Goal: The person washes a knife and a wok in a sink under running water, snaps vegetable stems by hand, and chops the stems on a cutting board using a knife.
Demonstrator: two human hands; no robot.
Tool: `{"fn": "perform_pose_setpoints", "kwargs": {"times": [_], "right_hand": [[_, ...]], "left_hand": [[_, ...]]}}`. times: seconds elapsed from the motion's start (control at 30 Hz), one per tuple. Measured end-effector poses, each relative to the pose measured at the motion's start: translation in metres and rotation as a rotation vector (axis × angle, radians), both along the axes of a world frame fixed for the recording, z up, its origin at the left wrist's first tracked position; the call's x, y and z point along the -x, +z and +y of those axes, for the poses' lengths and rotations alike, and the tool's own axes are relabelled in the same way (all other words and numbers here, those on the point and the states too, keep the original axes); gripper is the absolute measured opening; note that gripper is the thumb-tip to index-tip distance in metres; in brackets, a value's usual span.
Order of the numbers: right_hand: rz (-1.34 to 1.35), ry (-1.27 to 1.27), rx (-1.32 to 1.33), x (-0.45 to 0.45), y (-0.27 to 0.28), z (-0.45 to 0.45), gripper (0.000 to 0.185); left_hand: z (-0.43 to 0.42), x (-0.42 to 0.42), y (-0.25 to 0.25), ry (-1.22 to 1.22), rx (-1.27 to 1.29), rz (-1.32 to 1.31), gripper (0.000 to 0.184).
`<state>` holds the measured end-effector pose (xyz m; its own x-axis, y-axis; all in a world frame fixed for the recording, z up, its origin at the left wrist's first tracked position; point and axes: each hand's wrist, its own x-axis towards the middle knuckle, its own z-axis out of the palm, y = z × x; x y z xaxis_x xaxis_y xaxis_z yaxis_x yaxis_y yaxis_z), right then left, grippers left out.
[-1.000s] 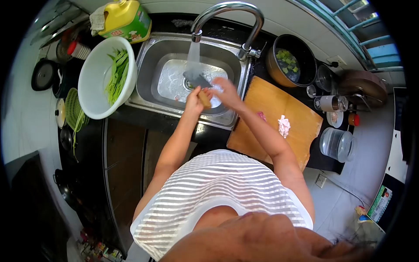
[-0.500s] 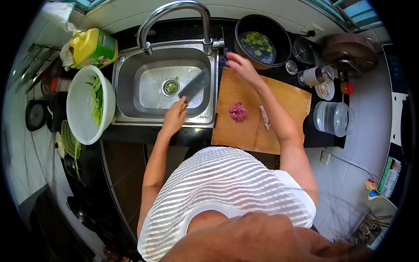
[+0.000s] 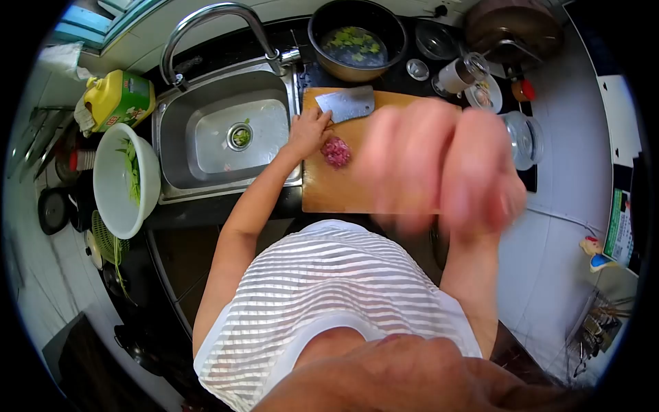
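Near the left edge of the wooden cutting board [image 3: 322,196], my left hand [image 3: 310,132] is closed at the near end of a cleaver [image 3: 347,103], whose blade lies over the board's upper part. Its handle is hidden by my fingers. A small heap of chopped pink-red meat [image 3: 336,152] sits just below the blade. My right hand [image 3: 443,165] is raised close to the camera, large and blurred, with its fingers curled. Anything inside it is hidden, and it covers the board's right part.
The steel sink [image 3: 206,147] has green scraps at its drain, under the tap [image 3: 213,14]. A white bowl of greens [image 3: 127,182] stands left. Behind the board is a pot with leaves in water [image 3: 355,44]. Jars and a small plate [image 3: 484,93] stand right.
The tap's water has stopped. My left hand has carried the cleaver from the sink to the board. My right hand has moved from beside the tap up towards the camera. The view has shifted right.
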<state>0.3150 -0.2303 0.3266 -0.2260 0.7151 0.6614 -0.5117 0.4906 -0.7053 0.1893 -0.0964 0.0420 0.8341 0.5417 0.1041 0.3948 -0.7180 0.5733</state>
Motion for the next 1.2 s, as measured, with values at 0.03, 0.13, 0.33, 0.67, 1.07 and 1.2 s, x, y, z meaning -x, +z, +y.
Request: {"fn": "perform_pose_setpoints", "kwargs": {"times": [0.03,0.13,0.33,0.67,1.07,1.2], "right_hand": [[-0.036,0.126,-0.098,0.011,0.006,-0.001,0.026],[-0.107,0.341,-0.246,0.030,0.011,-0.008,0.025],[-0.137,0.566,-0.355,0.051,0.011,-0.001,0.024],[-0.192,0.789,-0.494,0.121,0.030,-0.010,0.023],[-0.167,1.018,-0.643,0.268,0.055,-0.036,0.024],[-0.097,1.171,-0.703,0.322,0.062,-0.039,0.024]], "left_hand": [[-0.007,-0.001,0.028,0.040,-0.171,0.081,0.041],[-0.019,0.010,0.032,0.087,-0.116,-0.023,0.042],[-0.041,0.067,0.028,0.330,-0.172,-0.089,0.043],[-0.065,0.135,0.024,0.514,-0.231,-0.179,0.033],[-0.102,0.293,0.042,0.676,-0.211,-0.168,0.037],[-0.125,0.358,0.039,0.770,-0.260,-0.167,0.036]]}}
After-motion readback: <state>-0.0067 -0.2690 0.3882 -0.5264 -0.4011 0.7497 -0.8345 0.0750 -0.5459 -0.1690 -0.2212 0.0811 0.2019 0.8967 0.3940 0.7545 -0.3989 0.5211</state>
